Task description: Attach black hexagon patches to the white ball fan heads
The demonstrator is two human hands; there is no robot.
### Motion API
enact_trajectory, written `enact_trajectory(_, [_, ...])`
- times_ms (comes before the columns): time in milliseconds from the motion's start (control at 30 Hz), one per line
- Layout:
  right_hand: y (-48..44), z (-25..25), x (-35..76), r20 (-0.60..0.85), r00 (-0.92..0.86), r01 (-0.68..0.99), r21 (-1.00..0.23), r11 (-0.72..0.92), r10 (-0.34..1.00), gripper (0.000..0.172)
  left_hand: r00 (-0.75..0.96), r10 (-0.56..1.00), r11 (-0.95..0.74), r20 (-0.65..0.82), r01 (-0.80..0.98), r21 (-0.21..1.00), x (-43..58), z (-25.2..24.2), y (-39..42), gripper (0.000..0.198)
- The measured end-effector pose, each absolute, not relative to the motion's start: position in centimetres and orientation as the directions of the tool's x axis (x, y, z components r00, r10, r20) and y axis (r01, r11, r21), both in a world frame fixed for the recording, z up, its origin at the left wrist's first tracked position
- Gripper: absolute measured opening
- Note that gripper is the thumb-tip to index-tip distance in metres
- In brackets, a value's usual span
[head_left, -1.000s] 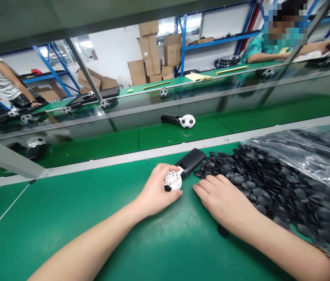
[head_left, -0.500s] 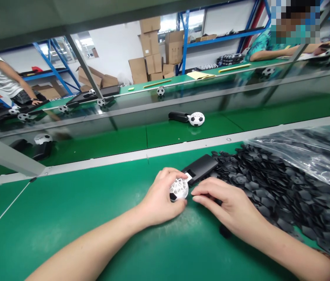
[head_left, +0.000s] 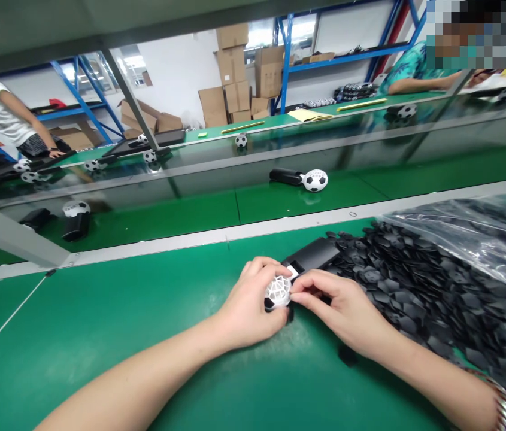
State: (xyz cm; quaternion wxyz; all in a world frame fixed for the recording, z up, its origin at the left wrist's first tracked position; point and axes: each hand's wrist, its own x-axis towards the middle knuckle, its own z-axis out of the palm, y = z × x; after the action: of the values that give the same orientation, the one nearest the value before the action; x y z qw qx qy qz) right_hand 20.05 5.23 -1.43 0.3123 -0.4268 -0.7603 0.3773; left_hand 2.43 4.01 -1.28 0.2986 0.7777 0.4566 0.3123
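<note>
My left hand is wrapped round a white ball with black patches, which joins a black handle piece lying on the green table. Thumb and forefinger of my right hand are pinched together against the ball's right side; whatever they hold is too small to make out. A small dark piece shows just below the ball, by my left thumb. To the right lies a heap of flat black pieces, and one loose black piece rests below my right hand.
Clear plastic covers part of the heap. Beyond a metal rail, a green conveyor carries a ball with a black handle and more at the left. Two people are across the line, one at each side. A slanted post stands at left.
My right hand has moved left, and its fingertips now touch the ball. The ball with its handle on the conveyor has shifted right. A dark piece now shows below the held ball.
</note>
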Motion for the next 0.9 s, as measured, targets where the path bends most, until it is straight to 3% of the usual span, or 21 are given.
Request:
enact_trajectory(200, [5.4, -1.3, 20.7, 0.15, -0.458, 0.425, -0.829, 0.364, 0.876, 0.012, 0.366, 0.916, -0.344, 0.166, 0.501, 0.794, 2.4, -1.1, 4.3, 0.047])
enact_trajectory(367, [5.8, -0.1, 23.0, 0.005, -0.552, 0.543, -0.756, 0.365, 0.834, 0.013, 0.352, 0.927, -0.297, 0.129, 0.477, 0.827, 2.4, -0.8, 4.4, 0.048])
enact_trajectory(467, [6.0, 0.2, 23.8, 0.009, -0.574, 0.578, -0.704, 0.413, 0.819, 0.014, 0.314, 0.941, -0.272, 0.13, 0.466, 0.842, 2.4, -0.9, 4.4, 0.047])
enact_trajectory(733, [6.8, -1.4, 24.2, 0.239, -0.507, 0.701, -0.445, 0.557, 0.828, 0.015, 0.051, 0.992, -0.123, 0.112, 0.468, 0.875, 1.7, -1.4, 5.3, 0.041])
enact_trajectory(900, [6.9, -1.9, 23.7, 0.246, -0.564, 0.76, -0.22, 0.612, 0.788, 0.015, 0.094, 0.983, -0.182, 0.157, 0.486, 0.855, 1.9, -1.5, 5.4, 0.04])
